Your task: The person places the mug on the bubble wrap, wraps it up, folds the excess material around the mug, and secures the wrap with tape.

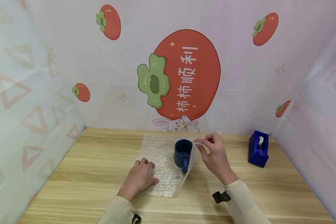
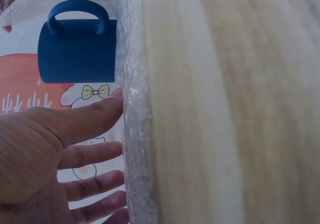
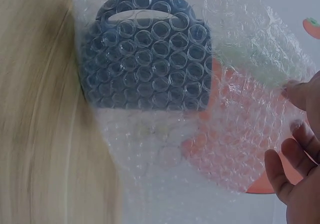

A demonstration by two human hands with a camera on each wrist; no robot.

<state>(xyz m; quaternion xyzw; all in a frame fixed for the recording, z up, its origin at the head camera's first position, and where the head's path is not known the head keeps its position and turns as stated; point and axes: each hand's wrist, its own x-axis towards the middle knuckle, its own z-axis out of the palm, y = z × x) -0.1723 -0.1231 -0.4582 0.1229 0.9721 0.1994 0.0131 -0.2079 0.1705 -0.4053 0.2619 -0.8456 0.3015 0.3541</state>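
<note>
A blue mug stands upright on a sheet of bubble wrap, its handle toward the person. My right hand pinches the sheet's right edge between thumb and fingers and holds it raised beside the mug. In the right wrist view the mug shows through the lifted bubble wrap. On the sheet's left part rests my left hand, fingers spread. The left wrist view has the left hand's fingertips against the bubble wrap, close to the mug.
A blue tape dispenser with a small roll stands at the right back of the wooden table. Behind the table hangs a white backdrop printed with persimmons; patterned cloth walls close off both sides.
</note>
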